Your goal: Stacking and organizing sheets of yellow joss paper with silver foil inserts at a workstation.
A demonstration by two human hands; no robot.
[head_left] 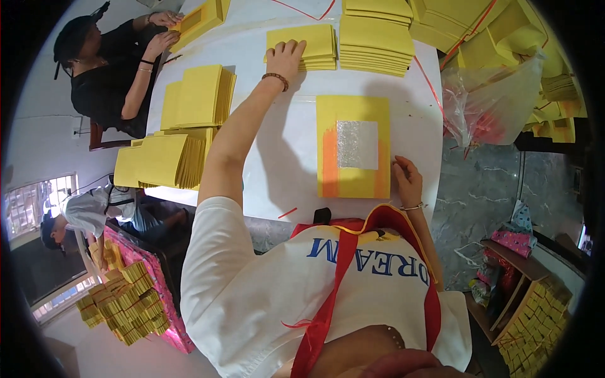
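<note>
My left hand (287,60) reaches across the table and lies with fingers spread on top of a small stack of yellow paper (318,39). In front of me lies a yellow sheet (353,108) with an orange band down each side. A silver and pale foil square (357,145) sits on its middle. My right hand (409,183) rests beside the sheet's lower right edge, its fingers loosely bent and apart, with nothing visible in them.
A taller yellow paper stack (376,47) stands right of my left hand. Folded yellow bundles (167,157) sit at the table's left edge. A clear plastic bag (488,94) hangs at the right. A co-worker in black (104,82) handles yellow paper at the far left; another person (94,211) sits lower left.
</note>
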